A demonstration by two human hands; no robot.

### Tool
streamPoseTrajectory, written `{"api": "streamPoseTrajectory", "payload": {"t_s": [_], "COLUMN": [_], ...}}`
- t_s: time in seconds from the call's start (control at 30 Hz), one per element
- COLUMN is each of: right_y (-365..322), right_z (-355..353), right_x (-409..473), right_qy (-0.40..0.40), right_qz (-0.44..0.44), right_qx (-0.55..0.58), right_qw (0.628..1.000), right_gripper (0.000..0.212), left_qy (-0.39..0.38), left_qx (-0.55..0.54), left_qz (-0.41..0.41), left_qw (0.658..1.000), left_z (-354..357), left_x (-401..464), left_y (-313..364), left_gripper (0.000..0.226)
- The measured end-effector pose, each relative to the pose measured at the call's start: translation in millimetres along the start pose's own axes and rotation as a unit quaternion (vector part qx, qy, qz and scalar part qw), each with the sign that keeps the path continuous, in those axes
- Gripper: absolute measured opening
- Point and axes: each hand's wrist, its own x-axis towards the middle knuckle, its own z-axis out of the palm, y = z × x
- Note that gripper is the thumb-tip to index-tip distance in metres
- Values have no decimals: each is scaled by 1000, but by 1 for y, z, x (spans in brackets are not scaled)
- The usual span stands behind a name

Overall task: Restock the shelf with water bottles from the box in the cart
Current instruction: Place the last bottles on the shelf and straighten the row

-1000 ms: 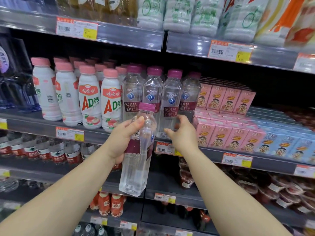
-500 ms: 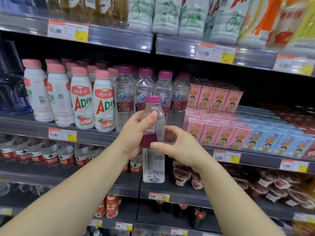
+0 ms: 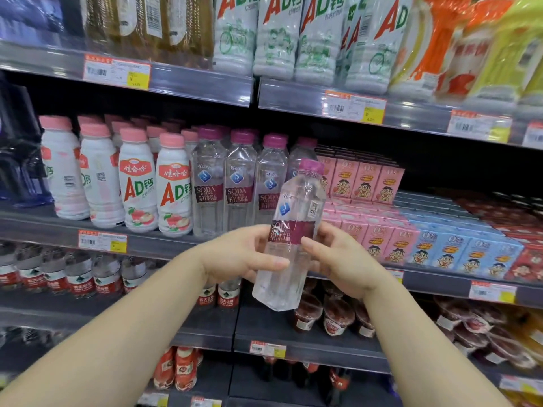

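Observation:
A clear soda water bottle (image 3: 293,230) with a magenta cap and maroon label is held in front of the middle shelf (image 3: 164,245), tilted with its cap to the upper right. My left hand (image 3: 238,257) grips its lower body from the left. My right hand (image 3: 338,259) grips it from the right at label height. Behind it, a row of matching soda water bottles (image 3: 241,183) stands on the shelf. The box and cart are out of view.
White AD milk bottles (image 3: 138,183) stand left of the soda row, pink (image 3: 364,183) and blue drink cartons (image 3: 458,248) to its right. Large bottles (image 3: 317,33) fill the shelf above. Red-labelled water bottles (image 3: 79,277) and jelly cups (image 3: 335,315) sit below.
The bottle has shifted right and tilted, cap toward the upper right. My right hand has closed round it from the right; both hands hold it now. The view moved closer and slightly left.

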Motion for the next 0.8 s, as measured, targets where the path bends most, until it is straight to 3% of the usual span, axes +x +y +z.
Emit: {"api": "streamPoseTrajectory", "payload": {"t_s": [0.1,0.2,0.27,0.37,0.43,0.63,0.8], "right_y": [0,-12,-22,-33,-38,-29,-17], "right_z": [7,12,11,5,-2,-17,-24], "right_x": [4,12,19,30,34,45,58], "right_qy": [14,88,130,175,194,223,218], "right_qz": [23,5,-10,-18,-30,-59,-56], "right_qx": [-30,-234,-296,-327,-334,-323,-286], "right_qw": [999,968,946,929,922,918,931], "right_gripper": [31,12,21,52,56,69,71], "left_qy": [88,171,215,257,275,391,395], "left_qx": [1,22,56,92,99,113,102], "left_qz": [36,62,82,78,81,98,73], "left_qw": [996,983,972,959,953,908,910], "left_z": [7,15,18,21,19,0,-3], "left_x": [6,13,19,29,32,30,29], "left_y": [-8,-14,-12,-3,5,-2,-24], "left_gripper": [36,45,54,83,87,29,13]}}
